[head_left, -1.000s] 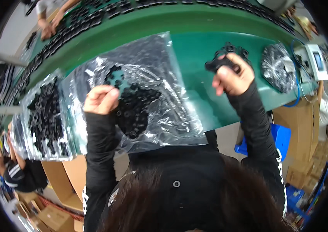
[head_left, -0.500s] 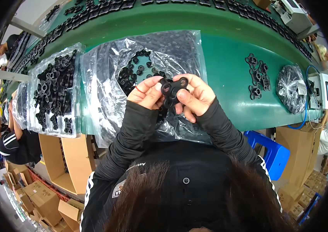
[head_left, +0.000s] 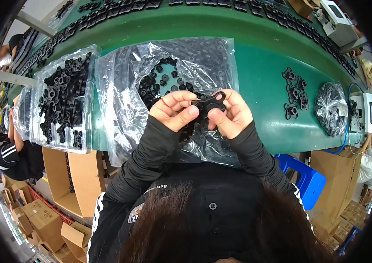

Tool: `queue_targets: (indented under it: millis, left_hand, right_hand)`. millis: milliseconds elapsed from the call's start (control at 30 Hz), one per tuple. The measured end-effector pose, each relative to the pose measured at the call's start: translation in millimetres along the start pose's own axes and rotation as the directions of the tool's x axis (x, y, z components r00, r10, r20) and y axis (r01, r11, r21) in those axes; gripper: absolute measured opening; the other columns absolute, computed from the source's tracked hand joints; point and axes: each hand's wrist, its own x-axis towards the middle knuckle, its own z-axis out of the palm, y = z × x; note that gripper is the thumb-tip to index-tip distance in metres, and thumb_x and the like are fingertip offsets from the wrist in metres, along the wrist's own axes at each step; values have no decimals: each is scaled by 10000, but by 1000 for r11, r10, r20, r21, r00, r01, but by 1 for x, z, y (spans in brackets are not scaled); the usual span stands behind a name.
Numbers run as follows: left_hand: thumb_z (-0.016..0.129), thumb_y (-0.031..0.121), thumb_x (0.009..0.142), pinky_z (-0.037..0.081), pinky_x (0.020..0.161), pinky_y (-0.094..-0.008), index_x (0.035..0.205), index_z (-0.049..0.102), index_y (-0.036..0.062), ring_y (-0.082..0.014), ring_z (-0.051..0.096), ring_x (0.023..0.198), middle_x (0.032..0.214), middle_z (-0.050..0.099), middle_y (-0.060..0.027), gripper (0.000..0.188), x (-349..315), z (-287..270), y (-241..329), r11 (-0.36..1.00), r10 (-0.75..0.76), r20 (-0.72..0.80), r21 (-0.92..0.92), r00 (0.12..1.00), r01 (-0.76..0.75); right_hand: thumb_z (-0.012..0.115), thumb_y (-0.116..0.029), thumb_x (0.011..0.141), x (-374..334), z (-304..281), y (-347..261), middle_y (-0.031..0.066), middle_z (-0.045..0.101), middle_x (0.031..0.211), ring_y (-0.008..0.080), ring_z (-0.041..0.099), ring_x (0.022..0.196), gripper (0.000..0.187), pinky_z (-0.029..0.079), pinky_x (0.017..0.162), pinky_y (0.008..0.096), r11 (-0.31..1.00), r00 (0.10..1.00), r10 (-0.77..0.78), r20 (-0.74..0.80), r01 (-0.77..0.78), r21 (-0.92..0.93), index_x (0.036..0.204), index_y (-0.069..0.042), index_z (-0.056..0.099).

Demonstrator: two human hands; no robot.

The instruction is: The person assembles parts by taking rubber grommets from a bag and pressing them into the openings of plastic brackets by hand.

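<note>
Between my two hands is a black plastic bracket-like part [head_left: 215, 101] with rounded lobes and ring holes, held above a clear plastic bag. My left hand [head_left: 175, 110] pinches its left end with thumb and fingers. On the opposite end, my right hand [head_left: 234, 115] grips it, thumb on the near side. Fingers hide part of it. Beneath, the large plastic bag [head_left: 122, 111] is torn at the top, and several small black caps or plugs [head_left: 148, 87] lie in the opening.
Left of the bag, a clear tray [head_left: 88, 131] is heaped with black parts. Several similar parts [head_left: 292, 93] lie on the green table at right, near a tied bag [head_left: 331, 105] and a white device [head_left: 370, 111]. A blue stool [head_left: 303, 179] and cardboard boxes [head_left: 82, 182] stand below. A co-worker [head_left: 13, 158] is at far left.
The black part has been tilted and turned in my hands, so its lower lobe no longer points toward me. My left thumb has shifted onto it.
</note>
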Motion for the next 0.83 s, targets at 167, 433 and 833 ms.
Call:
queue_targets:
  millis: [167,433,833]
  left_hand:
    - [514,-48,788,436,741,-220,1080,469,-6,-135,558,779,926,597,-99,298,-3,17,7,945,80,-33,319,996,-65]
    - [535,116,767,435,599,-294,855,616,84,-215,549,605,828,623,-59,124,58,-54,24,-57,378,164,986,911,-154]
    - [639,196,635,346,805,-418,906,611,135,-242,501,888,1048,579,-50,280,65,-53,12,110,64,-90,991,994,82]
  right_hand:
    - [614,-52,759,-1,1,-1,44,530,721,65,432,431,272,358,381,157,994,995,-64,-71,57,-97,967,-54,439]
    - [604,-38,752,-6,-27,-35,92,565,752,74,436,439,248,315,338,148,967,972,234,15,-235,95,946,-43,450]
    - [588,-135,773,1,-63,-26,316,525,963,238,587,499,332,278,252,158,954,956,286,-67,-278,108,1062,-78,435]
